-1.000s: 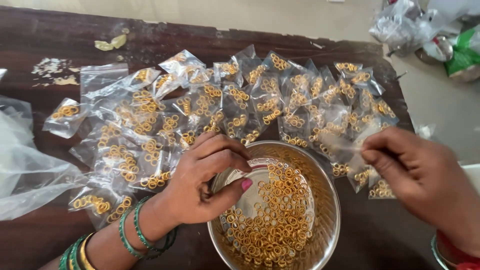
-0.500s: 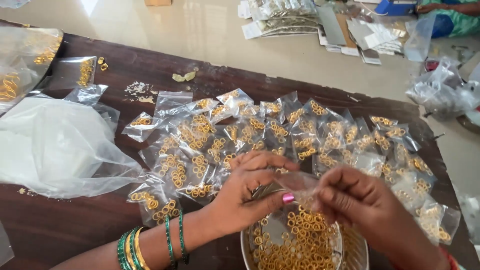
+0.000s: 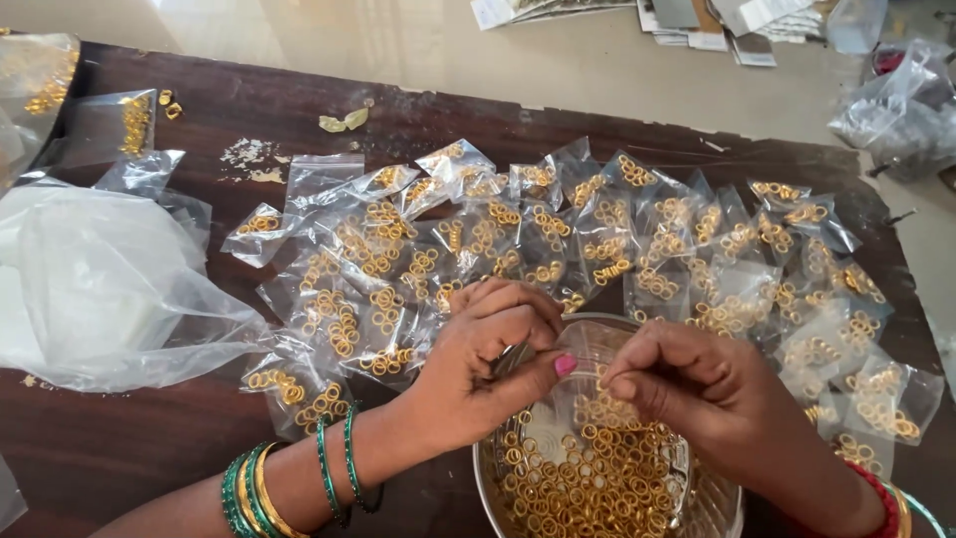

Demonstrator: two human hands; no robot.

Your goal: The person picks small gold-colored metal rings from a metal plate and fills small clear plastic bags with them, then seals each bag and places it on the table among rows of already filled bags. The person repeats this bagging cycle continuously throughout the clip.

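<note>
Over the steel bowl (image 3: pixel 697 503) of gold rings (image 3: pixel 588 478) at the desk's near edge, my left hand (image 3: pixel 488 359) and right hand (image 3: pixel 687 384) pinch a small clear pouch (image 3: pixel 578 349) open between them, so rings drop in.

A round silver steel bowl (image 3: pixel 697 503) at the near edge holds a heap of small golden metal rings (image 3: pixel 583 478). Clear, colourless little plastic pouches (image 3: pixel 518 234) spread across the dark brown wooden table (image 3: pixel 149 438), each showing a cluster of the same gold through its film. The left hand (image 3: pixel 488 364) has a bright pink thumbnail, and its wrist carries green and gold bangles (image 3: pixel 254 493). The right hand (image 3: pixel 697 384) has red and gold bangles (image 3: pixel 891 503) at the wrist. A large milky-white translucent plastic bag (image 3: pixel 100 274) lies at the left. The floor (image 3: pixel 448 55) beyond the table is pale beige, with white and grey papers (image 3: pixel 697 15) at the far right.
</note>
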